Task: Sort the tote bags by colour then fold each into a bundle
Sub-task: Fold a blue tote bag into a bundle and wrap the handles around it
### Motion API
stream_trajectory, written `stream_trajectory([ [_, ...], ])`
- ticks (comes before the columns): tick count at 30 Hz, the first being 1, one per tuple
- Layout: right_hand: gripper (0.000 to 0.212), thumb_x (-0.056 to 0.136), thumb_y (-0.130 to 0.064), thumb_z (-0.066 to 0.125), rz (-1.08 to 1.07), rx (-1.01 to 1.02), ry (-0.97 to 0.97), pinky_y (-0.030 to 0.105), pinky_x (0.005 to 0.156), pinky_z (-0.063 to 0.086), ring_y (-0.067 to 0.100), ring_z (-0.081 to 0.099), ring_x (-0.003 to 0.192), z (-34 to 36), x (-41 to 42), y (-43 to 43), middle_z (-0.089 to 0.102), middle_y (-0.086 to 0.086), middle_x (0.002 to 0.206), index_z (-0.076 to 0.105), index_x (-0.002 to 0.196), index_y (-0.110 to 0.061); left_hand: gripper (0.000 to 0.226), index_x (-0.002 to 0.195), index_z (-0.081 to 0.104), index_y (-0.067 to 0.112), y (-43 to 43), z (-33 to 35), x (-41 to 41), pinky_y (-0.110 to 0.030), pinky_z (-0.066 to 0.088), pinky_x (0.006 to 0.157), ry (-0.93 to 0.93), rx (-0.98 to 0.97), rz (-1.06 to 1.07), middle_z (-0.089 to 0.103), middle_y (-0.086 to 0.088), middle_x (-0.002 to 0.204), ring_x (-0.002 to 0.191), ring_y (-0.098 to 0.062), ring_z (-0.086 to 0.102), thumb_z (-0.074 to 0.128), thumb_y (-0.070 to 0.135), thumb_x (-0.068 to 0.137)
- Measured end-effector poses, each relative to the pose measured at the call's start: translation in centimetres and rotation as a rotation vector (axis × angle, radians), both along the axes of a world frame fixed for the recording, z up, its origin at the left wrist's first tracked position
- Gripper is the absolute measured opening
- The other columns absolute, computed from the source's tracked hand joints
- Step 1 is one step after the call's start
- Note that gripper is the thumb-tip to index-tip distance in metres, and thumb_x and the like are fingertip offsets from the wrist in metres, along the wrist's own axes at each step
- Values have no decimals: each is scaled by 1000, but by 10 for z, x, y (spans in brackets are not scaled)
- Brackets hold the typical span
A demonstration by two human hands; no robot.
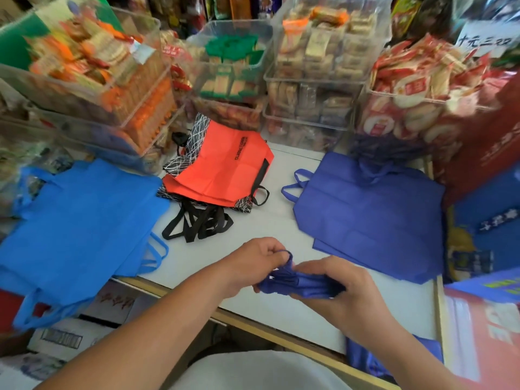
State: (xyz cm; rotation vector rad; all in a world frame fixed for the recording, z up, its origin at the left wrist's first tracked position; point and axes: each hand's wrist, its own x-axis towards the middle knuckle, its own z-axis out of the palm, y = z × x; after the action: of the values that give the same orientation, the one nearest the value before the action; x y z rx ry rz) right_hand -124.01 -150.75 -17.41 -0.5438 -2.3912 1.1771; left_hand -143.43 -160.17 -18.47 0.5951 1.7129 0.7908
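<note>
Both hands meet low over the near side of the white table [277,220]. The right hand [342,291] curls round a bundled dark blue tote bag [302,286], and the left hand [253,263] pinches that bag's handle loop [286,253] at its left end, so the bundle sits between the two palms. Just beyond the right hand lies a flat dark blue pile [371,215]. Straight ahead, orange-red totes [225,170] rest on black-and-white patterned bags [202,128], their black straps [197,223] trailing towards the hands. Off to the left, a light blue pile [84,220] hangs over the table edge. Clear snack bins [318,80] stand behind
</note>
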Motion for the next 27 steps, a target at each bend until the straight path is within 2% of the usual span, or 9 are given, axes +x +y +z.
stream_trajectory([
  [3, 36, 75, -40, 87, 50, 1, 17, 34, 70, 59, 16, 71, 87, 8, 2, -4, 74, -15, 103, 73, 108, -35, 14, 99, 67, 18, -2, 6, 1, -24, 43, 46, -16, 25, 88, 73, 2, 89, 51, -13, 54, 56, 26, 102],
  [6, 39, 72, -42, 89, 46, -68, 8, 34, 72, 59, 17, 71, 91, 4, 0, -1, 72, -14, 106, 73, 107, -34, 13, 101, 69, 17, -4, 12, 5, -24, 46, 47, 19, 64, -14, 70, 1, 87, 59, -11, 59, 60, 26, 102],
  [10, 35, 65, -22, 97, -8, -184, -29, 26, 74, 54, 13, 63, 117, 3, -3, 3, 59, -15, 131, 71, 87, -21, 13, 101, 73, 21, -7, 21, 8, -24, 46, 51, 43, 113, -64, 68, 13, 84, 65, -10, 58, 60, 24, 102],
  [12, 32, 70, -10, 94, 49, -242, -79, 17, 74, 51, 7, 68, 102, 7, -6, 3, 66, -19, 126, 68, 88, -14, 16, 103, 73, 21, -8, 27, 6, -20, 48, 61, 8, 121, -91, 70, 22, 91, 75, -5, 63, 58, 26, 104],
  [14, 28, 75, -9, 89, 70, -254, -117, 16, 75, 51, 8, 69, 86, 8, -11, 0, 72, -19, 114, 67, 90, -17, 21, 106, 75, 27, -6, 35, 5, -16, 49, 77, -18, 125, -121, 66, 23, 110, 96, 3, 66, 55, 31, 105],
  [17, 35, 80, -14, 87, -42, -282, -129, 37, 71, 59, 17, 67, 76, 4, -14, -3, 75, -11, 97, 59, 84, -35, 22, 107, 77, 36, -4, 38, 4, -23, 49, 98, 24, 157, -97, 63, 12, 116, 108, -1, 63, 56, 33, 104],
  [18, 37, 80, -14, 86, -101, -303, -135, 38, 66, 58, 19, 63, 71, 5, -14, -4, 73, -11, 89, 56, 81, -36, 20, 108, 77, 35, -4, 37, 4, -26, 50, 98, 32, 195, -33, 67, 10, 114, 103, -5, 65, 59, 29, 103],
  [21, 36, 81, -11, 84, -255, -376, -98, 21, 53, 43, 16, 49, 59, 5, -14, -2, 59, -8, 66, 53, 75, -29, 26, 115, 72, 35, -13, 25, 1, -35, 55, 98, 9, 278, 156, 71, 9, 112, 99, -16, 69, 72, 19, 93],
  [27, 26, 83, -12, 83, -222, -582, -77, 33, 64, 52, 27, 64, 75, 25, -15, 7, 70, 6, 84, 62, 79, -28, 34, 117, 69, 22, -23, 8, 10, -38, 56, 98, -60, 296, 131, 76, 3, 111, 108, -16, 69, 79, 11, 87],
])
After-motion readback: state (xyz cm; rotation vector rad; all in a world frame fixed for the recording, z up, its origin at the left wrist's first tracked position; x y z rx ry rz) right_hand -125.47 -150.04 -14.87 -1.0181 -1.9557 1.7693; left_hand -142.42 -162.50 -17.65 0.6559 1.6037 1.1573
